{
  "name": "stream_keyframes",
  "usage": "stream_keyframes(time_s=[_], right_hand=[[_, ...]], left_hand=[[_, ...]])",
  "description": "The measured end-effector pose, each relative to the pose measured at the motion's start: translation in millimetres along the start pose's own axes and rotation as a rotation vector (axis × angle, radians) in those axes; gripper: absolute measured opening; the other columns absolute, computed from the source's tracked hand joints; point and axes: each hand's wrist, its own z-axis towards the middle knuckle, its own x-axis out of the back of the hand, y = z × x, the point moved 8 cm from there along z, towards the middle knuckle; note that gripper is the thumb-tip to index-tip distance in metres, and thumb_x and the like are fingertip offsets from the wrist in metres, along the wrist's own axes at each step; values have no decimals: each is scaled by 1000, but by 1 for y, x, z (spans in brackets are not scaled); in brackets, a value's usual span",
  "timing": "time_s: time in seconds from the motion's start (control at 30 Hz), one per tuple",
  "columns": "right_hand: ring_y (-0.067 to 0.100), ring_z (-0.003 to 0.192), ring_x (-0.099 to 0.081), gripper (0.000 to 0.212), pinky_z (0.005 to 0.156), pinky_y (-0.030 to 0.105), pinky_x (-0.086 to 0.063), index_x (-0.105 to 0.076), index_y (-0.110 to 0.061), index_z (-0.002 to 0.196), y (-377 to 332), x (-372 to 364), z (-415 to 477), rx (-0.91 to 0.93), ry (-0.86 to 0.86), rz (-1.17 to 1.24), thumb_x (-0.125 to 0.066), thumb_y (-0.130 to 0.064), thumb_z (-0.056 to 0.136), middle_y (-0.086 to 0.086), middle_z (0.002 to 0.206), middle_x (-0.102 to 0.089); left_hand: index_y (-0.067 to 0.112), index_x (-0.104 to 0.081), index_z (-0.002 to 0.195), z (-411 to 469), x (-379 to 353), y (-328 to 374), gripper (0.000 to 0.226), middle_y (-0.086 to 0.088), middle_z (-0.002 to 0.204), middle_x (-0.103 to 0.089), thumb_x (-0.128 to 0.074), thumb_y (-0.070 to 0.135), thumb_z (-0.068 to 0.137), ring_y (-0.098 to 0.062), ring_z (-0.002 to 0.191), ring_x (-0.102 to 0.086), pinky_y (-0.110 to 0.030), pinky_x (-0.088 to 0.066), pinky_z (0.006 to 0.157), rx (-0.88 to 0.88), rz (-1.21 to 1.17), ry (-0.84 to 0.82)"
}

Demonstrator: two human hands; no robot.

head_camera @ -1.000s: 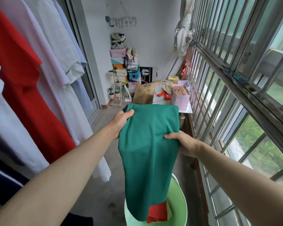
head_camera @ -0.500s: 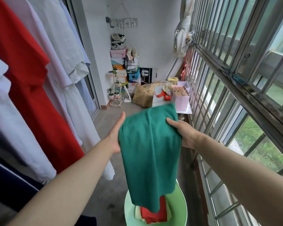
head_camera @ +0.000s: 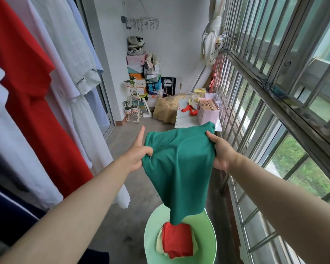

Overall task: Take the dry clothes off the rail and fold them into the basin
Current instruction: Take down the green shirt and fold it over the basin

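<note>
Balcony floor point(head_camera: 126, 229) lies below as the left hand point(head_camera: 139, 157) pinches one top corner of the green garment point(head_camera: 179, 164), forefinger straight, and the right hand point(head_camera: 220, 149) grips the other; hanging over the far rim of the basin point(head_camera: 148, 235), it likely needs halving evenly before resting on the red pile point(head_camera: 177, 239).

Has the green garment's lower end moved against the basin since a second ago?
Yes: the green garment drew upward, uncovering most of the red cloth in the basin.
</note>
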Motion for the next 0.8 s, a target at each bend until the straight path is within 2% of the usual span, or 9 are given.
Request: stream_keyframes(time_s=[0.1, 0.2, 0.3, 0.43, 0.5, 0.57, 0.63, 0.7, 0.8], right_hand=[[25, 93, -65, 36, 77, 37, -51, -62, -6, 107, -4, 7, 1, 0, 30, 33, -41, -35, 100, 11, 96, -72], [25, 92, -66, 41, 71, 35, -58, -58, -8, 120, -5, 16, 5, -7, 76, 38, -38, -38, 100, 11, 108, -67], [26, 88, -67, 43, 61, 36, -58, -57, -4, 117, -2, 18, 9, -36, 112, 69, -37, -38, 101, 13, 106, -67], [29, 64, -71, 48, 50, 38, -56, -59, 2, 98, 8, 12, 11, -101, 104, 49, -34, -38, 102, 18, 82, -71], [28, 58, -71, 48, 51, 38, -56, -59, 2, 95, 11, 13, 11, -132, 103, 12, -34, -38, 102, 18, 74, -71], [27, 62, -71, 48, 57, 37, -58, -59, 1, 98, 14, 16, 12, -180, 94, -61, -35, -41, 101, 16, 76, -71], [25, 75, -69, 48, 67, 36, -57, -61, -2, 102, 15, 21, 11, -224, 86, -247, -40, -45, 98, 14, 86, -70], [25, 93, -66, 50, 82, 37, -54, -60, -3, 117, 15, 22, 9, -262, 48, -466, -54, -45, 91, 13, 105, -68], [30, 120, -54, 85, 90, 40, -50, -23, -18, 150, 12, 22, 12, -241, -39, -673, -73, -17, 80, 10, 143, -44]], left_hand=[[50, -22, 143, -4, -3, 10, 94, -8, 145, -38, -49, -14, 79, -25, 114, -53, -34, -49, 80, -114, 119, -40], [47, -43, 134, -15, -5, 37, 73, 4, 151, -28, -73, 45, 68, -17, 138, -29, -40, -27, 113, -424, 692, 72], [42, -36, 140, -23, -39, 39, 101, 12, 153, -26, -68, 72, 49, -16, 144, -13, -47, -15, 118, -609, 1210, -57], [34, -17, 148, -19, -58, 25, 109, 11, 151, -31, -76, 57, 58, -16, 145, -14, -50, -11, 117, -690, 1611, 10], [33, -36, 137, -13, -53, 27, 81, 8, 136, -50, -73, 40, 65, -19, 135, -37, -42, -26, 112, -635, 1500, 74], [32, -52, 108, -11, -51, 30, 42, 7, 109, -63, -65, 29, 69, -23, 108, -58, -34, -44, 82, -604, 1455, 90], [26, -51, 94, -11, -56, 26, 26, 4, 94, -65, -61, 27, 69, -27, 91, -61, -31, -43, 63, -582, 1515, 24], [26, -51, 96, -10, -58, 21, 27, 2, 93, -65, -61, 28, 70, -28, 89, -60, -30, -39, 60, -548, 1574, -34], [28, -52, 108, -7, -57, 18, 38, 0, 98, -65, -62, 26, 71, -27, 92, -60, -30, -39, 64, -462, 1576, -72]])
